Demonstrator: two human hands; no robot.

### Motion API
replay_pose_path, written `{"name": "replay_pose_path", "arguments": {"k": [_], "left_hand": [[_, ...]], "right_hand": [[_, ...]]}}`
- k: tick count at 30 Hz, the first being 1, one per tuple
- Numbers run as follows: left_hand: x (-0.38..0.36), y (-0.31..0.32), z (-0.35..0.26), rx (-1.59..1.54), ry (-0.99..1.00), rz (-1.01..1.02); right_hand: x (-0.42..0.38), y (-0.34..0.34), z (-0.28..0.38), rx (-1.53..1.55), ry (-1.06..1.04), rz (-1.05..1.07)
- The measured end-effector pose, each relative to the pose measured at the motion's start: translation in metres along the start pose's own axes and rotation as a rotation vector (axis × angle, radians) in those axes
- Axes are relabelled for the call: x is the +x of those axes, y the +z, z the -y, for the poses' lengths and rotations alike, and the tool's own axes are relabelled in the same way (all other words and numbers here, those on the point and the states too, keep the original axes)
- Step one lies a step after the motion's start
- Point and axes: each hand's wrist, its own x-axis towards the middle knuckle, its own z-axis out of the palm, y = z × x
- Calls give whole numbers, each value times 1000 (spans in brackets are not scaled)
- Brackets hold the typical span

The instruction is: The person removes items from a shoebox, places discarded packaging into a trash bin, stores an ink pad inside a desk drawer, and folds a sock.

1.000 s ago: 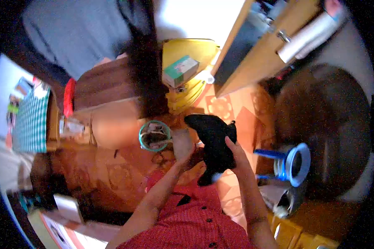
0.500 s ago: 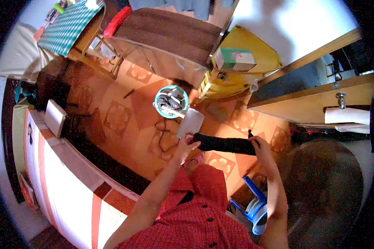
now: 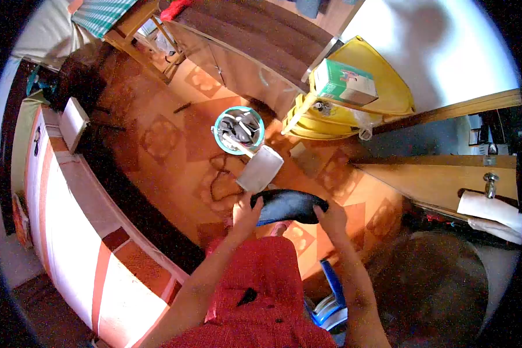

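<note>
A black piece of cloth [image 3: 289, 206] is stretched sideways between my two hands, in front of my red clothing. Its kind is not clear; the middle looks shiny and a little blue shows along its lower left edge. My left hand [image 3: 247, 210] grips the left end, thumb on top. At the other end, my right hand [image 3: 332, 219] has its fingers closed on the cloth. Just beyond stands a teal-rimmed bucket [image 3: 216, 131] filled with dark and whitish items. A pale flat rectangular piece [image 3: 260, 169] with a stick leans by the bucket, close to my left hand.
Orange patterned tiles [image 3: 159, 142] cover the floor. A bed [image 3: 81, 214] lies along the left. A yellow rack [image 3: 383, 75] carries a green-and-white box [image 3: 345, 82]. On the lower right are a blue plastic item [image 3: 332, 284] and a dark round surface [image 3: 441, 284].
The black cloth has gone from a long narrow strip to a shorter, wider, curved shape. My right hand has come left, nearer my left hand. The camera view has shifted.
</note>
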Motion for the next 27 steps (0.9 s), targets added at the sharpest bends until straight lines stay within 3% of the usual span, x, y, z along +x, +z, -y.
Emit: {"name": "replay_pose_path", "arguments": {"k": [3,5,6,7,8,9,11,12,13,15,16,17,18,19,23,25,26,27], "left_hand": [[-9,56,3,-9,153,-135],[-9,73,-14,-392,-236,121],[-10,82,-22,-536,-455,198],[-10,82,-28,-556,-428,205],[-10,96,-12,-676,-391,165],[-12,106,-3,-676,-391,166],[-15,129,12,-363,-285,34],[-13,130,9,-470,-319,118],[-15,142,15,-535,-232,107],[-19,176,42,-678,-397,353],[-20,188,50,-623,-244,365],[-23,198,59,-567,-98,373],[-17,191,53,-466,-214,498],[-15,198,66,-467,-226,495],[-5,240,128,-559,-135,428],[17,215,131,-549,-306,346],[29,199,129,-749,-426,267],[36,221,173,-409,-241,79]], "right_hand": [[-5,16,20,289,26,53],[-21,70,-4,537,27,487],[-25,54,15,593,44,550],[-29,37,29,649,63,614],[-23,55,0,558,145,725],[-21,72,-20,752,255,614],[-6,96,-52,665,202,375],[2,110,-68,634,185,297],[15,126,-78,811,310,250],[28,154,-83,1128,686,99],[37,172,-94,1125,694,108],[45,190,-111,1372,684,273],[53,203,-118,1617,662,439],[56,217,-122,1612,671,448],[82,263,-133,1728,663,360],[103,261,-113,1567,772,94],[115,275,-123,1554,754,44],[126,283,-127,1571,682,-14]]}}
